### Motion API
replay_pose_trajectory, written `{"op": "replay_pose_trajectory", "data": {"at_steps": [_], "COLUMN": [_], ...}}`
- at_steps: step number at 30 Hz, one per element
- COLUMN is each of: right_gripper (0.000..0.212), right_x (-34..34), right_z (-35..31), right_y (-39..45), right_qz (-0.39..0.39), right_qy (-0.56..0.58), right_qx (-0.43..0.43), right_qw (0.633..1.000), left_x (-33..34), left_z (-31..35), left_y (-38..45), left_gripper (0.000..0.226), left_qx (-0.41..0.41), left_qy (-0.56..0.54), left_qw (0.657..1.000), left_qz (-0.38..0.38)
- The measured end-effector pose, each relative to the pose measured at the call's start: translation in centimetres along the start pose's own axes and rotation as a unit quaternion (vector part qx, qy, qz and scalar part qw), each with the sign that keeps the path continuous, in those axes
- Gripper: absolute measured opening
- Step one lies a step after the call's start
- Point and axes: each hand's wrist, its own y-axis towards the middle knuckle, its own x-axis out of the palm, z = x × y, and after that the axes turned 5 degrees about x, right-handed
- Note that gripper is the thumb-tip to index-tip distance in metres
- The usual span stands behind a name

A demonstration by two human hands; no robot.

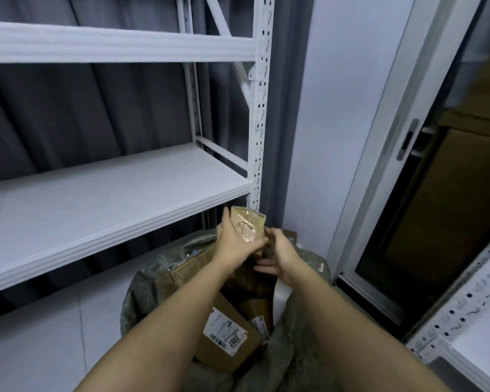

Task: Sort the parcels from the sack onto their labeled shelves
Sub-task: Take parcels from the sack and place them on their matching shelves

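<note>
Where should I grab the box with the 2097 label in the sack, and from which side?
Grip the box by its upper, far edge, reaching down from above. It lies tilted among the other parcels in the open sack, with only the labelled top face exposed and its sides hemmed in.

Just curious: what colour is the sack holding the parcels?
The sack is a dull grey-green, clearest in the head view.

I see a white metal shelf rack (pixel 255 114) with bare white boards standing on the pale tiled floor (pixel 54 343), where an open grey-green woven sack (pixel 294 360) of parcels also sits.
</note>
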Motion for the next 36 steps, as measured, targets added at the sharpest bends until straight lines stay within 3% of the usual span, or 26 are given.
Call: {"op": "replay_pose_trajectory", "data": {"at_steps": [4,9,12,16,18,20,22,24,25,27,28,36], "right_gripper": [0.058,0.063,0.072,0.056,0.053,0.049,0.044,0.044,0.045,0.046,0.046,0.046], "right_x": [0.4,1.5,1.8,2.1,2.8,3.4,4.1,4.3,4.4,4.1,3.7,-3.0], "right_z": [0.6,1.4,1.1,0.9,1.5,2.3,3.1,3.6,3.8,4.2,4.3,6.2], "right_y": [-2.5,-5.2,-6.7,-7.8,-7.9,-7.8,-8.0,-8.3,-8.6,-9.4,-9.9,-15.0], "right_qz": [-0.043,-0.07,-0.051,-0.057,-0.054,-0.039,-0.039,-0.038,-0.035,-0.027,-0.022,0.057], "right_qy": [0.024,0.064,0.095,0.062,0.009,0.003,0.036,0.057,0.06,0.066,0.066,0.048], "right_qx": [-0.027,-0.04,-0.016,-0.002,0.011,0.022,0.023,0.019,0.016,0.011,0.006,-0.014], "right_qw": [0.998,0.995,0.994,0.996,0.998,0.999,0.998,0.997,0.997,0.997,0.998,0.997], "left_x": [-2.3,-6.0,-8.6,-11.2,-12.3,-13.2,-13.8,-13.7,-13.6,-13.4,-13.3,-8.2], "left_z": [1.1,1.7,1.6,1.5,1.6,1.6,1.8,2.3,2.6,3.1,3.2,4.9], "left_y": [-2.0,-4.4,-5.8,-7.0,-7.6,-8.3,-9.2,-9.7,-10.0,-10.8,-11.2,-14.2], "left_gripper": [0.119,0.103,0.1,0.093,0.094,0.093,0.083,0.066,0.06,0.054,0.056,0.057], "left_qx": [0.083,0.213,0.285,0.412,0.451,0.429,0.35,0.19,0.078,-0.111,-0.147,-0.193], "left_qy": [0.123,0.27,0.372,0.494,0.493,0.423,0.319,0.162,0.055,-0.095,-0.108,-0.15], "left_qw": [0.989,0.939,0.88,0.753,0.725,0.777,0.869,0.964,0.991,0.978,0.965,0.932], "left_qz": [0.005,-0.024,-0.076,-0.138,-0.17,-0.181,-0.142,-0.094,-0.093,-0.15,-0.188,-0.267]}}
